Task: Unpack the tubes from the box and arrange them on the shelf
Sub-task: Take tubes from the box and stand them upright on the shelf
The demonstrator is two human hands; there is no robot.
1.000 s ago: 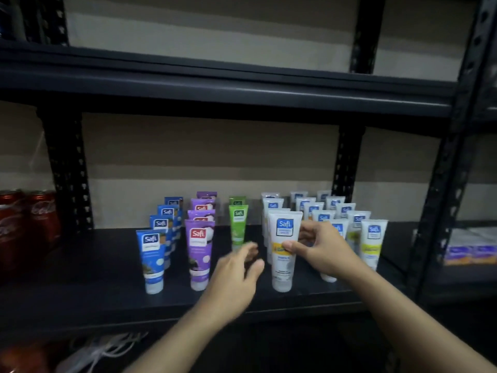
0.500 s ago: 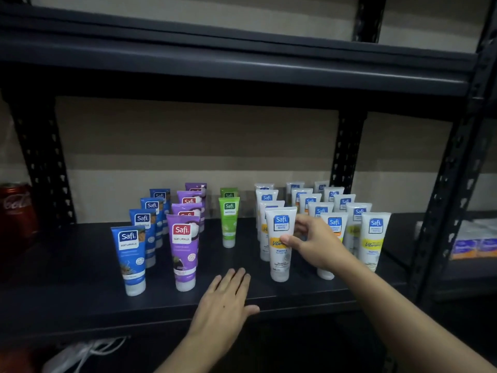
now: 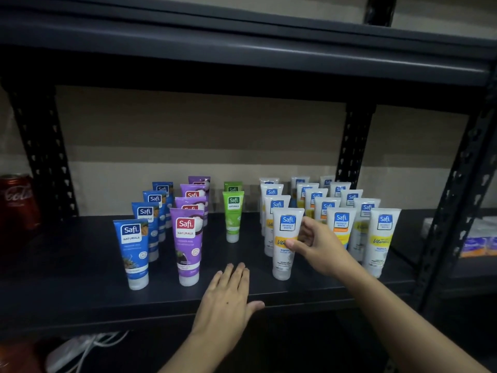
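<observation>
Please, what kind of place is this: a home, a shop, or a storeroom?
Probably a shop or its storeroom. The black metal shelf has perforated uprights, Safi tubes stand in rows sorted by colour, and a Coca-Cola can stands at the left.

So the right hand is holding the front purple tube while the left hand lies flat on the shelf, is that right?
Not quite. The head view shows the right hand pinching the front white tube, not the front purple tube, which stands untouched. The left hand does lie flat on the shelf.
</observation>
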